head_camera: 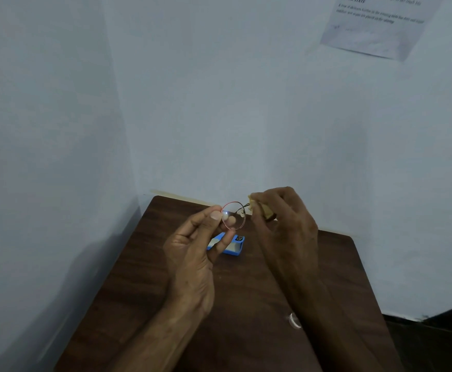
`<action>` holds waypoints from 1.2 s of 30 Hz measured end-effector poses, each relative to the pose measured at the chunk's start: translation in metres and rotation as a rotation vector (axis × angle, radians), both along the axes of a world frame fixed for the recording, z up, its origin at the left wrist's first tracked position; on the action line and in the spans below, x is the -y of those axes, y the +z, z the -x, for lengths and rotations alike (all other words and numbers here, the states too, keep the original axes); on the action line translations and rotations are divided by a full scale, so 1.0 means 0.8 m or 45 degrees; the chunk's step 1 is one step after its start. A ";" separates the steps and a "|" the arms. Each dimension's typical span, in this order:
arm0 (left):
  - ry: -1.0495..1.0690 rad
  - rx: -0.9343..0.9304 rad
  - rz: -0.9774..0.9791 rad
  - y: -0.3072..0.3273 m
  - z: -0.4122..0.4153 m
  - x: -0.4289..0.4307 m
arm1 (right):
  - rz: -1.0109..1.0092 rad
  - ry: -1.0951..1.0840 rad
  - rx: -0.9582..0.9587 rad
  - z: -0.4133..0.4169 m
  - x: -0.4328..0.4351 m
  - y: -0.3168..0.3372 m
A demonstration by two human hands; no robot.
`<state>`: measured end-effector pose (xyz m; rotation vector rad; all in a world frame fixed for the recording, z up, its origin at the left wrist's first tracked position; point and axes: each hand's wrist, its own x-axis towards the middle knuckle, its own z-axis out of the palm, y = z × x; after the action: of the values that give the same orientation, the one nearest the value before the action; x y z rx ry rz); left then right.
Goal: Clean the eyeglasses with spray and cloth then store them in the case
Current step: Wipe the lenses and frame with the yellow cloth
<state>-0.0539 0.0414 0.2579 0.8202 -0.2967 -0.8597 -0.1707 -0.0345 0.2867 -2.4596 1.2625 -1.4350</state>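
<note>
Above the table [246, 291], our left hand [192, 259] pinches one rim of the eyeglasses [234, 216]; our right hand [286, 221] pinches the cloth [261, 208] over the other lens (rub lightly, we judge).

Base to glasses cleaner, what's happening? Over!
Left hand pinches eyeglasses by one rim. Right hand holds yellow cloth on the other lens. Blue case waits on table. Nothing in the way.

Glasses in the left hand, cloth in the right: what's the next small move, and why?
Probably slide the yellow cloth across to the uncovered lens. The right hand pinches it over the other lens, while the left hand pinches the eyeglasses by that bare rim; the blue case lies on the table.
</note>
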 end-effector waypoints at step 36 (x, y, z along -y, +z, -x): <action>-0.078 -0.070 -0.084 -0.007 -0.021 -0.033 | -0.074 0.116 0.026 -0.049 -0.094 -0.018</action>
<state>-0.0372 0.0678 0.2525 0.8511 -0.2468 -0.9518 -0.1312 0.0404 0.2719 -2.4250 1.1548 -1.3778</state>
